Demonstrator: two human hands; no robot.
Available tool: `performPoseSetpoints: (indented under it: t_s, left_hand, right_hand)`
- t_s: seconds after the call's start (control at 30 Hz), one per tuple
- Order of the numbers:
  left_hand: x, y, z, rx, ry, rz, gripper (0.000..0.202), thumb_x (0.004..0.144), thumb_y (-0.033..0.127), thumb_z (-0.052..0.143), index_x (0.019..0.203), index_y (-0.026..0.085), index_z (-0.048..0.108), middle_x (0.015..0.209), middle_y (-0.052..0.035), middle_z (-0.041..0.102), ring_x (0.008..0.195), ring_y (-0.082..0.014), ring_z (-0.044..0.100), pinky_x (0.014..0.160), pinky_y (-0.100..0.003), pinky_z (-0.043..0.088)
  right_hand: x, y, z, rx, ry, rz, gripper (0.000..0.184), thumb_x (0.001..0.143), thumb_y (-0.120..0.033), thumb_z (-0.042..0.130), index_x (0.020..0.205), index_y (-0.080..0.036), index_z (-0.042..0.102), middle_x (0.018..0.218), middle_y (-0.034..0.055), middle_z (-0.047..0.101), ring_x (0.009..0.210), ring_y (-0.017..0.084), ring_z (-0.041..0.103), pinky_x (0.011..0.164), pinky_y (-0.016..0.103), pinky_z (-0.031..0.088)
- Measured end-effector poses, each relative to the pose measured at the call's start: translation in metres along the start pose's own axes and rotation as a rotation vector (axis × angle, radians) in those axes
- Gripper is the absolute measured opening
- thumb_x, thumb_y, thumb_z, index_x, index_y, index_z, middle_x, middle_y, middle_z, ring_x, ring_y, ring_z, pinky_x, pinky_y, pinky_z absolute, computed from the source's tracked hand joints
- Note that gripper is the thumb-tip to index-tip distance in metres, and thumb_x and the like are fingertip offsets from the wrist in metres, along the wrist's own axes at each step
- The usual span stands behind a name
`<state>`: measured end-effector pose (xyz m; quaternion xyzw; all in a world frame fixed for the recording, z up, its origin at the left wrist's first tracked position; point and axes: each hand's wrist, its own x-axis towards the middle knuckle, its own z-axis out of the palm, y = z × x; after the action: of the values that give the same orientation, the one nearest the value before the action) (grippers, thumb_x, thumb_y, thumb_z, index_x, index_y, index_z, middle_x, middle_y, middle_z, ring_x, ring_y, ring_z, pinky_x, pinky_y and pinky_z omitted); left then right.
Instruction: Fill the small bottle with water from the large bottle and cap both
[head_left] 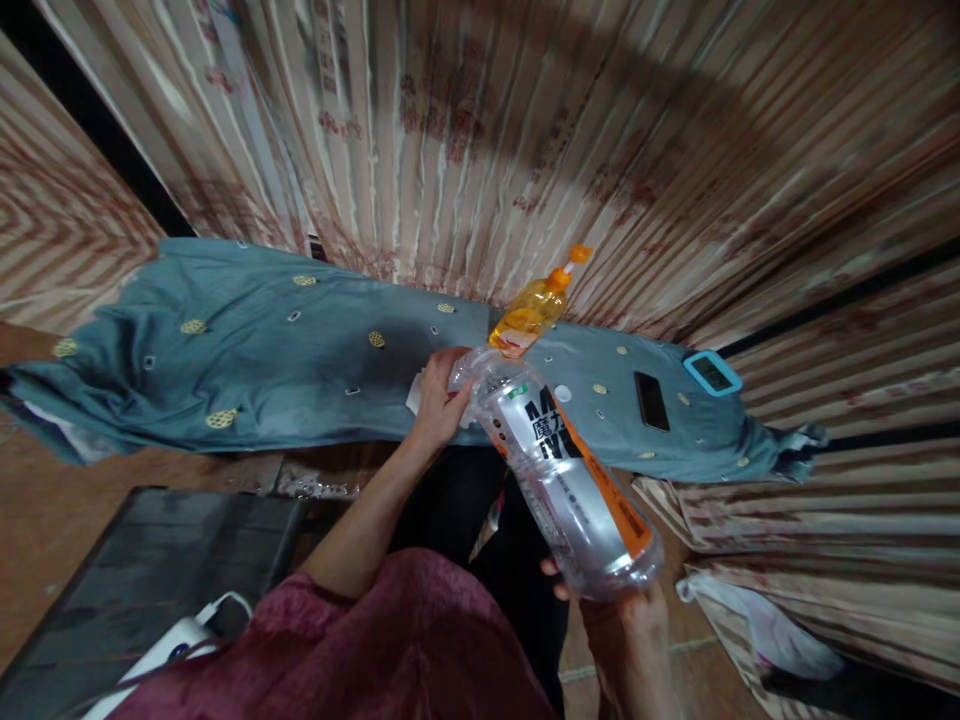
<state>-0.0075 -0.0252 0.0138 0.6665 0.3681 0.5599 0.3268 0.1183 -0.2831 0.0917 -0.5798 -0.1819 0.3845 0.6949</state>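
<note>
My left fingers [444,362] are clamped round the neck of a silver-and-orange-labelled, cylindrical clear plastic bottle [562,470]; my right fingers [561,591] grip its base.

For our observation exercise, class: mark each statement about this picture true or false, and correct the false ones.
1. The left hand is at the neck end of the clear plastic bottle. True.
2. The pump bottle has an orange top. True.
3. The right hand holds the pump bottle. False: it supports the base of the clear plastic bottle.
4. The smartphone lies on the floor. False: it lies on the patterned blue-grey cloth.
5. The blue-framed digital display is right of the smartphone. True.
</note>
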Motion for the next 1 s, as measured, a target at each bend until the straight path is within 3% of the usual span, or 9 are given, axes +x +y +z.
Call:
performPoseSetpoints:
  t_s: [0.2, 0.57, 0.8, 1.0]
  left_hand:
    - [-0.001, 0.001, -0.001, 0.017, -0.02, -0.003, 0.069, 0.094, 0.076, 0.043, 0.124, 0.018, 0.064, 0.12, -0.0141, 0.068, 0.115, -0.0312, 0.063, 0.102, -0.047, 0.049]
    - [-0.003, 0.003, -0.002, 0.054, -0.043, -0.038, 0.07, 0.095, 0.075, 0.039, 0.126, 0.018, 0.064, 0.123, -0.015, 0.067, 0.117, -0.0328, 0.062, 0.104, -0.049, 0.047]
    - [-0.003, 0.002, -0.001, 0.063, -0.049, -0.035, 0.066, 0.097, 0.072, 0.041, 0.128, 0.018, 0.064, 0.123, -0.0156, 0.067, 0.118, -0.0332, 0.062, 0.105, -0.051, 0.047]
    - [-0.003, 0.003, -0.001, 0.067, -0.043, -0.044, 0.06, 0.098, 0.067, 0.043, 0.127, 0.018, 0.064, 0.122, -0.015, 0.067, 0.116, -0.0326, 0.061, 0.104, -0.05, 0.047]
  right_hand:
    - [-0.001, -0.01, 0.008, -0.007, -0.021, 0.022, 0.073, 0.061, -0.056, 0.094, 0.123, -0.027, 0.068, 0.096, 0.0022, 0.082, 0.064, 0.019, 0.078, 0.051, 0.02, 0.06]
    - [0.005, -0.018, 0.006, -0.085, -0.057, -0.001, 0.068, 0.057, -0.064, 0.092, 0.113, -0.029, 0.073, 0.079, 0.0008, 0.079, 0.055, 0.019, 0.072, 0.051, 0.023, 0.06]
    - [0.03, -0.012, -0.014, -0.131, -0.118, -0.052, 0.078, 0.051, -0.065, 0.091, 0.118, -0.029, 0.071, 0.08, 0.0055, 0.077, 0.046, 0.023, 0.065, 0.036, 0.033, 0.053]
    - [0.04, -0.006, -0.028, -0.19, -0.123, -0.073, 0.065, 0.059, -0.067, 0.085, 0.109, -0.027, 0.073, 0.074, 0.0063, 0.075, 0.046, 0.025, 0.065, 0.036, 0.034, 0.053]
